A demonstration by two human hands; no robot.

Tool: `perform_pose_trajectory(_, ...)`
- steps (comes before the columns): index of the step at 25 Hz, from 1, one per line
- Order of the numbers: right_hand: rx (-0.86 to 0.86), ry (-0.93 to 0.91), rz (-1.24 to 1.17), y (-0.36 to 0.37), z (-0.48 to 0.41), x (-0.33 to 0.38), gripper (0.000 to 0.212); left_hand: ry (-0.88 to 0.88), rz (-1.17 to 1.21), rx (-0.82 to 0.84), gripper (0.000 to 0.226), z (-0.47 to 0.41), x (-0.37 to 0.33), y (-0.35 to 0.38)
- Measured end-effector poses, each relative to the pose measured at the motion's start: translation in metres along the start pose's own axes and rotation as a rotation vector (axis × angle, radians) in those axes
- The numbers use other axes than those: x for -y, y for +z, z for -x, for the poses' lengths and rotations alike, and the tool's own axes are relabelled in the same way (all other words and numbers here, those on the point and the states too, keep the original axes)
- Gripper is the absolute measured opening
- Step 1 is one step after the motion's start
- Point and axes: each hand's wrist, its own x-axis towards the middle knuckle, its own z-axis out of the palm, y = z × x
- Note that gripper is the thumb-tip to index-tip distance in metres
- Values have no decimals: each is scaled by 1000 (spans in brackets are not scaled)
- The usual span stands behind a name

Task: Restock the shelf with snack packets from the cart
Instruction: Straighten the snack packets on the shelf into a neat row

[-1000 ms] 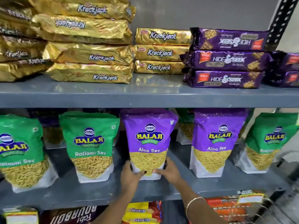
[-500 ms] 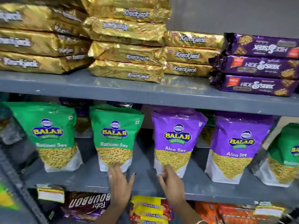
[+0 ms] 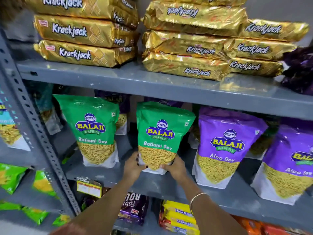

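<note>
on the middle grey metal shelf [image 3: 169, 182], left to right: standing green ratlami sev pouch [image 3: 94, 131]; second green ratlami sev pouch [image 3: 160, 138], now clasped at its base by your left hand [image 3: 133, 168] and right hand [image 3: 174, 167], which a second ago held the purple aloo sev pouch [image 3: 225, 146], so facing-up proceeds leftward.

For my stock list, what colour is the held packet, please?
Green packet, clear window below; head view.
</note>
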Motion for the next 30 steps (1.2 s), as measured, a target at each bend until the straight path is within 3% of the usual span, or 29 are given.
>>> perform_pose_trajectory(13,-34,18,70,0,19,3,53,35,5,8,46,7,14,-3)
perform_pose_trajectory(16,2,-4,67,-1,22,4,66,53,-63,17,56,15,7,-4)
perform_pose_trajectory(18,1,-35,90,-5,28,2,74,104,-191,-139,65,30,0,-3)
perform_pose_trajectory(21,-162,-130,390,-25,47,-14,45,429,-512,-330,53,60,2,16)
perform_pose_trajectory(24,-457,-154,441,-67,74,-34,24,534,-515,-58,42,77,-7,64)
perform_pose_trajectory(27,-758,-34,212,-124,78,-57,34,388,-257,214,62,84,-46,119)
perform_pose_trajectory(28,-757,10,148,-143,71,-66,48,300,-144,235,71,81,-58,134)
perform_pose_trajectory(30,-549,46,18,-171,52,-81,72,145,7,258,90,62,-69,157)
